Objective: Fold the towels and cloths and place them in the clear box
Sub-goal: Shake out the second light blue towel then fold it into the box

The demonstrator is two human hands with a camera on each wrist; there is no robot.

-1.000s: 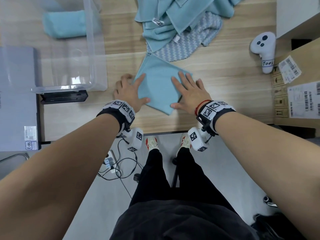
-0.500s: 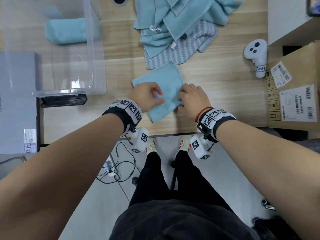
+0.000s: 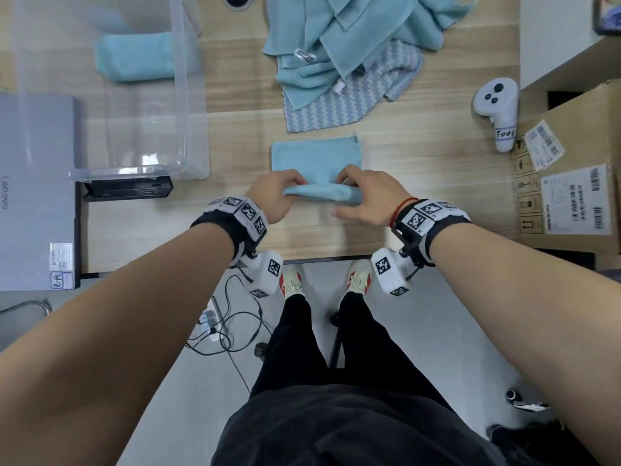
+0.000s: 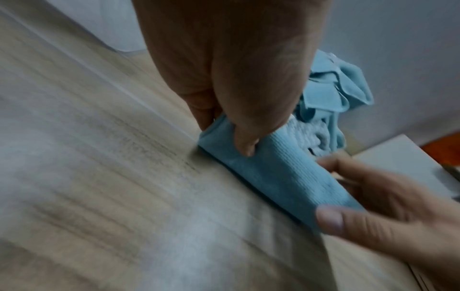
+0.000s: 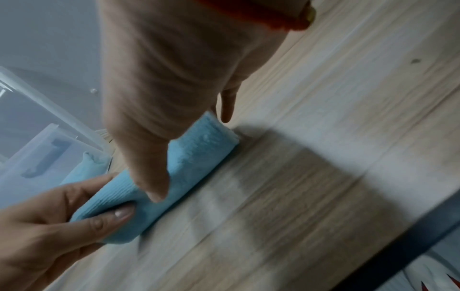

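A light blue cloth [image 3: 316, 156] lies square on the wooden table, its near edge lifted into a roll. My left hand [image 3: 291, 189] pinches the roll's left end, thumb under and fingers curled over it. My right hand [image 3: 346, 186] pinches the right end the same way. The left wrist view has the rolled cloth [image 4: 273, 173] under my left thumb; the right wrist view has the cloth [image 5: 199, 153] under my right hand [image 5: 151, 189]. The clear box [image 3: 188, 95] stands at the left with a folded blue towel [image 3: 134, 57] inside. A pile of blue towels [image 3: 342, 38] lies on a zigzag cloth [image 3: 339, 105] behind.
A grey laptop [image 3: 33, 190] lies at the far left, with a black device [image 3: 127, 188] in front of the box. A white controller [image 3: 497, 109] and a cardboard box [image 3: 571, 183] sit to the right. The table's front edge [image 3: 336, 258] runs just behind my wrists.
The cloth lay cornerwise under flat hands, then was turned square. Both hands now curl on its near edge and have lifted it into a roll.
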